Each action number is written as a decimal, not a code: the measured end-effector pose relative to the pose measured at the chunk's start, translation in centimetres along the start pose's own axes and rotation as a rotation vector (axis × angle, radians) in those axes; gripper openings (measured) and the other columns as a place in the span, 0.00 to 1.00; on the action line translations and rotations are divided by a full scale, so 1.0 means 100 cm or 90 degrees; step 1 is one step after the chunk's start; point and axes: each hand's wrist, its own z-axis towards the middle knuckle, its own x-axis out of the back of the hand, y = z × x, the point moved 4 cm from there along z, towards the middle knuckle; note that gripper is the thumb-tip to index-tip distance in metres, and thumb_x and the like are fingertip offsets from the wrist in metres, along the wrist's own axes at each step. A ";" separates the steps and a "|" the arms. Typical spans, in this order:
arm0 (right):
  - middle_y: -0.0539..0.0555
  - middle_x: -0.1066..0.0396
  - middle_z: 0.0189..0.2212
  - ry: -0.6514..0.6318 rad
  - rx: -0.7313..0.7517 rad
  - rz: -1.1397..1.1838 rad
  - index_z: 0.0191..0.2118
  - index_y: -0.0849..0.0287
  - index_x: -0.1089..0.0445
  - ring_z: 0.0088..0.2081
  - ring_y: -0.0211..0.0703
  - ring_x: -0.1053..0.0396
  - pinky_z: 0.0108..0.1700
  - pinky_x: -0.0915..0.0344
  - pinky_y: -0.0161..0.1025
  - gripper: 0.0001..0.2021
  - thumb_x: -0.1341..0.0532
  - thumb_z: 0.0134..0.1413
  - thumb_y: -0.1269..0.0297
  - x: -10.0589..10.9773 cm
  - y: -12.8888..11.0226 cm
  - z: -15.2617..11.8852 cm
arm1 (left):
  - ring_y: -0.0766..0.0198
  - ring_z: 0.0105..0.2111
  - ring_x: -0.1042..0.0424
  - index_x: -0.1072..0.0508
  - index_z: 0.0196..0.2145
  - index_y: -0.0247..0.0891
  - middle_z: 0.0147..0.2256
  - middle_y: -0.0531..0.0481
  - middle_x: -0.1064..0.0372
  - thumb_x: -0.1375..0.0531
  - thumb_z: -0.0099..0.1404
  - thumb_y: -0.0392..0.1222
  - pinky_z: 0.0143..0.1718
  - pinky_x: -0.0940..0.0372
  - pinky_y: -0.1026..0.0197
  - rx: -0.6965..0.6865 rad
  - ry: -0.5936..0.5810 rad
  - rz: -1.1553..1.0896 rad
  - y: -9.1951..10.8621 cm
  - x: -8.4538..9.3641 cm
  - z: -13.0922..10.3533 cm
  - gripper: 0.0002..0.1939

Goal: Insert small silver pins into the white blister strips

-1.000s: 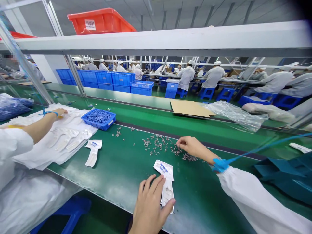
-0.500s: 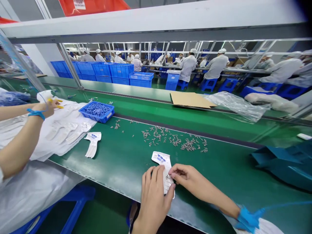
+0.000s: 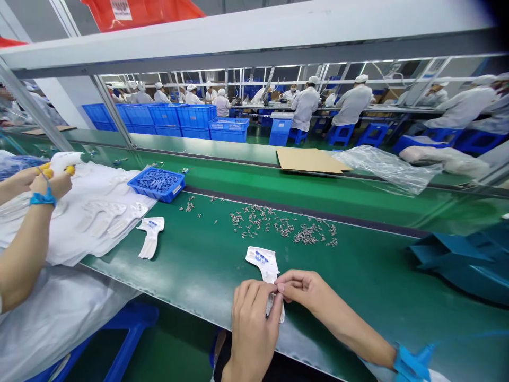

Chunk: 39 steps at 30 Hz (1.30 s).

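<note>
A white gun-shaped plastic shell (image 3: 263, 263) lies on the green conveyor belt (image 3: 207, 276) in front of me. My left hand (image 3: 254, 323) presses down on its lower handle end. My right hand (image 3: 304, 290) meets it from the right, fingertips pinched together at the shell's handle, apparently on a small part too tiny to make out. A scatter of small metal screws (image 3: 284, 227) lies on the belt just beyond.
A second white shell (image 3: 151, 236) lies to the left. A blue tray of parts (image 3: 156, 183) sits behind it. A co-worker's hands (image 3: 43, 180) hold a white shell at far left over white sheeting. Cardboard (image 3: 310, 161), a plastic bag (image 3: 387, 170), blue-green material (image 3: 465, 260).
My right hand came back from the screw pile to the shell's handle, fingers pinched. My left hand slid further over the shell. The co-worker lifted a shell off the sheeting.
</note>
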 end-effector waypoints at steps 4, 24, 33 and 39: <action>0.52 0.26 0.29 -0.035 0.013 -0.088 0.33 0.60 0.26 0.32 0.41 0.32 0.37 0.37 0.37 0.17 0.33 0.53 0.49 0.007 -0.001 0.000 | 0.59 0.38 0.32 0.31 0.42 0.42 0.37 0.52 0.28 0.44 0.70 0.32 0.39 0.39 0.56 -0.014 -0.055 -0.003 -0.001 -0.002 -0.001 0.07; 0.50 0.33 0.26 0.047 -0.015 -0.177 0.34 0.61 0.29 0.26 0.37 0.39 0.28 0.42 0.34 0.18 0.40 0.57 0.48 0.002 0.004 -0.002 | 0.49 0.64 0.43 0.39 0.62 0.42 0.63 0.46 0.39 0.37 0.66 0.49 0.62 0.41 0.43 0.020 -0.283 0.116 -0.025 -0.007 0.001 0.30; 0.46 0.34 0.25 0.084 -0.038 -0.196 0.36 0.59 0.32 0.14 0.31 0.39 0.17 0.44 0.30 0.18 0.42 0.59 0.47 0.003 0.023 -0.003 | 0.46 0.62 0.41 0.37 0.61 0.40 0.60 0.43 0.35 0.36 0.65 0.48 0.59 0.39 0.40 0.006 -0.237 0.131 -0.023 -0.011 0.001 0.30; 0.47 0.34 0.30 0.094 -0.035 -0.208 0.38 0.57 0.36 0.17 0.33 0.31 0.15 0.39 0.29 0.15 0.44 0.61 0.49 0.003 0.026 -0.002 | 0.46 0.62 0.40 0.37 0.61 0.41 0.60 0.44 0.35 0.36 0.64 0.47 0.59 0.39 0.40 0.010 -0.238 0.127 -0.023 -0.011 0.002 0.30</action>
